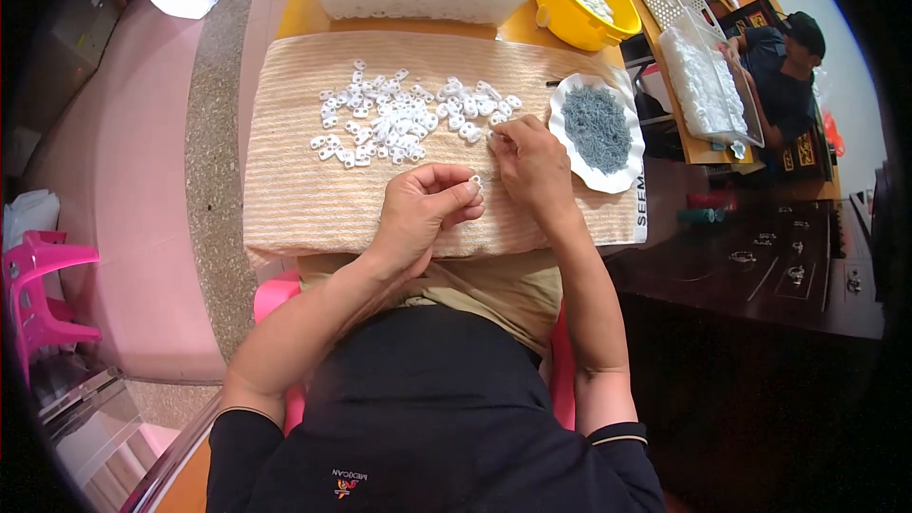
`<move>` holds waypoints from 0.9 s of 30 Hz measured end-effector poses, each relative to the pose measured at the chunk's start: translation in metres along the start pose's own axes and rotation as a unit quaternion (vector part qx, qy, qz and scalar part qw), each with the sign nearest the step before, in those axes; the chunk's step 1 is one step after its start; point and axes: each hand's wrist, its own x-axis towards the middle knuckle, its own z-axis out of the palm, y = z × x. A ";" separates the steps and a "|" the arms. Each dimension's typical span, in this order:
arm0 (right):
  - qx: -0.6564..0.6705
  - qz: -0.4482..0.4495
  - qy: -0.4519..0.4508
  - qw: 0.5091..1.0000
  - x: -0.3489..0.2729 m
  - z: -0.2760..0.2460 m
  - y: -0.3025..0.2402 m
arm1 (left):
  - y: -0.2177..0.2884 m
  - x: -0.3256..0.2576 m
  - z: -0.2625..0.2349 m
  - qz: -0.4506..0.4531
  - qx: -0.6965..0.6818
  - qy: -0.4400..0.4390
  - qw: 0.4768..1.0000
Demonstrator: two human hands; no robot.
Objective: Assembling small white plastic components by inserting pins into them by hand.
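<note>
My left hand (425,206) pinches a small white plastic piece (477,182) between thumb and forefinger, just above the striped towel (313,214). To its right, my right hand (535,166) has its fingertips drawn together at the near edge of a small heap of white plastic pieces (467,104). Whatever those fingertips hold, if anything, is too small to make out. A larger spread of similar white pieces with holes (385,119) lies to the left of that heap. Beside my right hand stands a scalloped white dish (622,180) full of thin grey screw-like bits (596,128).
Beyond the towel stand a clear tub (418,8) heaped with white pieces and a yellow basin (570,24). At the right, a person in dark clothes (784,76) sits by another clear bin (698,85). A pink stool (47,290) stands at far left.
</note>
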 end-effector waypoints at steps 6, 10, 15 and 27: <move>-0.008 -0.034 -0.016 0.999 0.003 -0.006 -0.005 | 0.001 0.000 0.000 0.000 0.003 0.002 1.000; -0.007 -0.062 -0.019 0.998 0.000 -0.007 -0.003 | 0.000 0.000 0.000 -0.002 -0.003 -0.001 1.000; -0.022 -0.104 -0.014 0.994 -0.002 -0.010 -0.002 | 0.000 0.000 -0.002 -0.001 0.000 -0.003 1.000; -0.069 -0.198 0.020 0.978 -0.006 -0.004 0.006 | 0.000 0.000 -0.002 0.004 -0.011 0.001 1.000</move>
